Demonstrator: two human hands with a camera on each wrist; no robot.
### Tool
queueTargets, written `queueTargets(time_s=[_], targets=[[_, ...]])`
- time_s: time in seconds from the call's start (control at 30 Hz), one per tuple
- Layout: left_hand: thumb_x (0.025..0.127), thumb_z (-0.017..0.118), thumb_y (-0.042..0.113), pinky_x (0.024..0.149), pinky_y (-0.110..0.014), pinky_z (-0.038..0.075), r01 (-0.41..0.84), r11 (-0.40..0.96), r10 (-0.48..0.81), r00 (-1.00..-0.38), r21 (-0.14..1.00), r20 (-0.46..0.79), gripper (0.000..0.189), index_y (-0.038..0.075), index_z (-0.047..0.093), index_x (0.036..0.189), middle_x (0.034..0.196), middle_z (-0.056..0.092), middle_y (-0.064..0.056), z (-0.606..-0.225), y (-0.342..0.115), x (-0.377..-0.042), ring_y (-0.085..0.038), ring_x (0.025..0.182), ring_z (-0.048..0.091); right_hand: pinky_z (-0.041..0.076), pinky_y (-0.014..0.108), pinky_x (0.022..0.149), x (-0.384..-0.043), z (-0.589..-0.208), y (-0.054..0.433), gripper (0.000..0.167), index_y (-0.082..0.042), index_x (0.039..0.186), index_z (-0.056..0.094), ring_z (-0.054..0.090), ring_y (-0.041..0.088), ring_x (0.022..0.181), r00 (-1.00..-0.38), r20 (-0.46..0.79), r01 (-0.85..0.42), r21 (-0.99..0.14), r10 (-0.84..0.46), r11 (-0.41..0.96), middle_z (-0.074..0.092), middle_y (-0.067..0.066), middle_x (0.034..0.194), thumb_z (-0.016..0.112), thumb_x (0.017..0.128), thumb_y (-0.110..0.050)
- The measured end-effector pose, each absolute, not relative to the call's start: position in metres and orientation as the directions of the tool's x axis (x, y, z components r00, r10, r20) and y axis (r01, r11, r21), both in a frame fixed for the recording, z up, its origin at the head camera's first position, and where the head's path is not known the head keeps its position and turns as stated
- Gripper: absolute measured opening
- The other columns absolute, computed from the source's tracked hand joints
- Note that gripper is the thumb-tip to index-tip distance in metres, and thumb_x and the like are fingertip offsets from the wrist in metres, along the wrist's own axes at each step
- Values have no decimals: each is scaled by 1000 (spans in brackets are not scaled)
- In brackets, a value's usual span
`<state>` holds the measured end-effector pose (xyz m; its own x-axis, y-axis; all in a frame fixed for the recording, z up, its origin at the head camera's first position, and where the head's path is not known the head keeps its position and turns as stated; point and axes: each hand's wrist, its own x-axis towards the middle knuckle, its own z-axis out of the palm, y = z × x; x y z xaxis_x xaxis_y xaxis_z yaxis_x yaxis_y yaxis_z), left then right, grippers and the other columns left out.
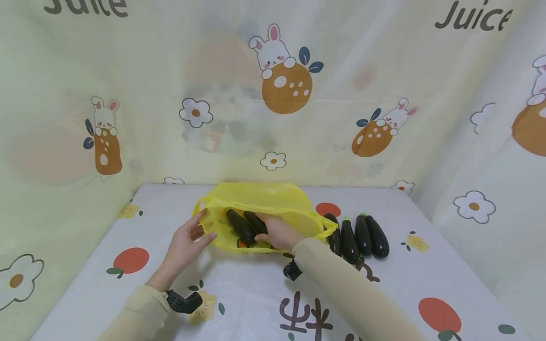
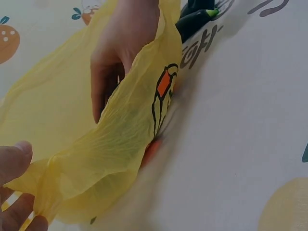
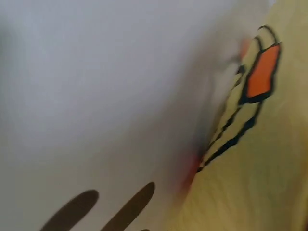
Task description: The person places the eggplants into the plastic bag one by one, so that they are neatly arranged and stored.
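At the bottom of the frame in the head view, two pale sleeves are coming into sight, the left sleeve [image 1: 141, 310] lying at lower left and the right sleeve [image 1: 354, 284] slanting in from lower right. A black wrist camera [image 1: 184, 302] is sitting at the left cuff, and another dark device [image 1: 292, 270] is showing under the right wrist. Left of centre, the left hand [image 1: 187, 241] is holding the edge of a yellow plastic bag [image 1: 264, 196] in a loose grip, thumb and fingers standing apart with plastic passing between them. The bag is lying at the middle of the frame, its mouth gaping toward the camera, and the left wrist view is showing a black and orange drawing on its near side. Inside it, the right hand [image 1: 279, 233] is gripping a dark eggplant [image 1: 256, 222], its grip closing around the side and lower end while some fingertips are hiding. A second eggplant [image 1: 241, 226] is lying just left of that one, also in the bag. Right of centre, four eggplants [image 1: 363, 237] are resting side by side on the white printed surface [image 1: 239, 279], the leftmost partly hiding behind the bag's handle. Farthest away, a pale curtain [image 1: 153, 118] is hanging, carrying rabbits and flowers.
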<state>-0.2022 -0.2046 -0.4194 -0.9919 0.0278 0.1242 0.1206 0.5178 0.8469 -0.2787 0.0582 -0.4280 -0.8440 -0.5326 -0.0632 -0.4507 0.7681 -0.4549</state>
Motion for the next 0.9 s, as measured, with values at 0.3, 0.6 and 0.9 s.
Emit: queueTargets(time_s=[0.3, 0.6, 0.9], targets=[[96, 71, 15, 109, -51, 51, 121, 529, 34, -992, 840, 121, 73, 6, 35, 159, 157, 45, -23, -425, -198, -202, -43, 130, 60, 42, 43, 120, -283, -438, 65, 80, -7, 160, 31, 50, 30, 143, -857, -107, -402, -472, -504, 784, 47, 15, 158, 72, 96, -33], [96, 71, 16, 109, -51, 51, 125, 538, 40, -992, 834, 123, 73, 6, 35, 159, 158, 44, -23, -425, -197, -204, -43, 130, 60, 38, 44, 123, -282, -434, 72, 83, -11, 161, 31, 46, 28, 145, -848, -63, -421, -521, -526, 742, 43, 10, 161, 75, 93, -33], [96, 71, 18, 107, -53, 51, 128, 557, 37, -991, 821, 129, 73, 5, 35, 159, 155, 47, -25, -422, -203, -202, -44, 129, 61, 35, 50, 124, -258, -385, 86, 76, -7, 158, 37, 41, 31, 149, -782, -84, -479, -553, -617, 682, 43, 12, 162, 74, 95, -30]])
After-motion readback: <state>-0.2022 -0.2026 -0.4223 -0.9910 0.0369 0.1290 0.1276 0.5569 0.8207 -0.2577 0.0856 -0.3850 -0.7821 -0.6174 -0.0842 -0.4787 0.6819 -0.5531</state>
